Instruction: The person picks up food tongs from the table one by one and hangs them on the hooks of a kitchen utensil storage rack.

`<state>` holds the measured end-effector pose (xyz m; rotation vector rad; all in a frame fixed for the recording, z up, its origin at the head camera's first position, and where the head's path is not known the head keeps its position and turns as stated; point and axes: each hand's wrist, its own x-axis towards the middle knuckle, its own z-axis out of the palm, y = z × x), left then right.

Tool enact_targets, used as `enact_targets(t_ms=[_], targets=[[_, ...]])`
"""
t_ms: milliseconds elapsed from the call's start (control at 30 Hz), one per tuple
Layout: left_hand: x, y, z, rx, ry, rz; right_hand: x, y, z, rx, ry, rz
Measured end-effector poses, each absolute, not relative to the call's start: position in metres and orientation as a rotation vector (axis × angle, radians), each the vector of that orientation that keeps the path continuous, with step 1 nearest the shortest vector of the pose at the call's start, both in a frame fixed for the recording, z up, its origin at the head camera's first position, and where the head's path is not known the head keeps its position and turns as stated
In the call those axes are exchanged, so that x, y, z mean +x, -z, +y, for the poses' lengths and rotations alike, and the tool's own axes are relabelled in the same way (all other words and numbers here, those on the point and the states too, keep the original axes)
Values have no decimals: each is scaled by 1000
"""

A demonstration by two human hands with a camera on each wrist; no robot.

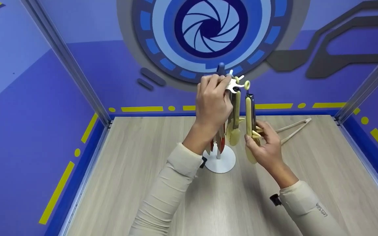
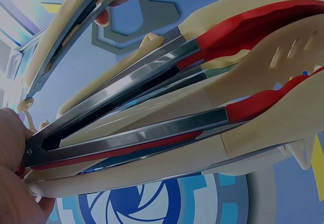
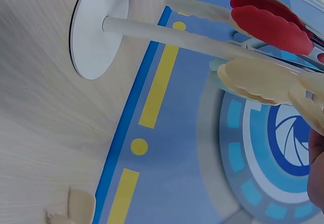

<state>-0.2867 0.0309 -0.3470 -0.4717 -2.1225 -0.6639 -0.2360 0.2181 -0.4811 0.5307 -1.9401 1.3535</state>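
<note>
A white utensil stand [image 1: 220, 165] has a round base, a thin pole and hooks at its top. My left hand [image 1: 212, 98] grips the stand's top, partly hiding the hooks. Several utensils hang below it, including red-tipped tongs [image 2: 136, 64] and a beige slotted turner [image 2: 273, 57]. Cream tongs [image 1: 238, 108] hang on the right side. My right hand [image 1: 267, 144] holds another pair of cream tongs [image 1: 249, 114] near their lower end, thumb in front. Their ring [image 1: 247, 85] is up beside a hook; whether it is on the hook I cannot tell.
Beige tongs [image 1: 295, 129] lie spread on the wooden table [image 1: 320, 183] at the back right, behind my right hand. Blue printed panels [image 1: 87, 75] enclose the table at the back and sides.
</note>
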Motion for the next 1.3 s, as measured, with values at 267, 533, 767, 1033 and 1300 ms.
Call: enact_targets(t_ms=[267,533,767,1033,1300], targets=[[-287,346,31,-470,674,-2122,-237,483,218,555,-1341,-1951],[-287,348,32,-465,654,-2113,-240,488,216,526,-1385,-1982],[-288,348,32,-467,665,-2116,-244,493,208,513,-1463,-1957],[-286,347,30,-477,675,-2123,-248,499,198,473,-1422,-1958],[-286,347,29,-482,676,-2130,-249,498,192,458,-1363,-2021]])
